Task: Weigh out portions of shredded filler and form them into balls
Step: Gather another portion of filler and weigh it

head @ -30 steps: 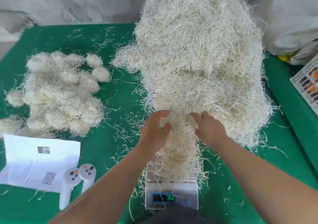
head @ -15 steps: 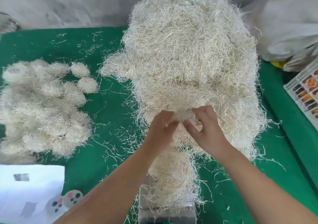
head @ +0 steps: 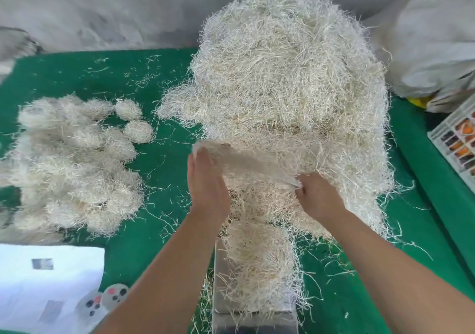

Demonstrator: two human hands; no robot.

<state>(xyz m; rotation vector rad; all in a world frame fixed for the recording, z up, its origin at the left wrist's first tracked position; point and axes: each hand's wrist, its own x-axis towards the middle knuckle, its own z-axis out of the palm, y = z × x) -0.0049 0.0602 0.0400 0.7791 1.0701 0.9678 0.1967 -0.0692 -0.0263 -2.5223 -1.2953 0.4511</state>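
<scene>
A tall heap of pale shredded filler [head: 288, 82] fills the middle of the green table [head: 164, 218]. My left hand [head: 207, 183] and my right hand [head: 317, 197] pull a blurred tuft of filler [head: 246, 161] apart at the heap's front edge, each gripping one end. Below them a portion of filler [head: 257, 264] lies on the scale [head: 221, 315]; the scale's display is out of view. Several finished filler balls [head: 74, 164] are piled at the left.
A white paper sheet [head: 48, 285] and two white controllers [head: 108, 297] lie at the near left. A white sack [head: 431, 40] and a white crate [head: 457, 143] stand at the right. Loose strands litter the green cloth. A grey wall runs behind.
Both hands went from reaching into the heap, to pinching a tuft together, to drawing it apart sideways. The view has shifted forward, so the scale now sits at the bottom edge.
</scene>
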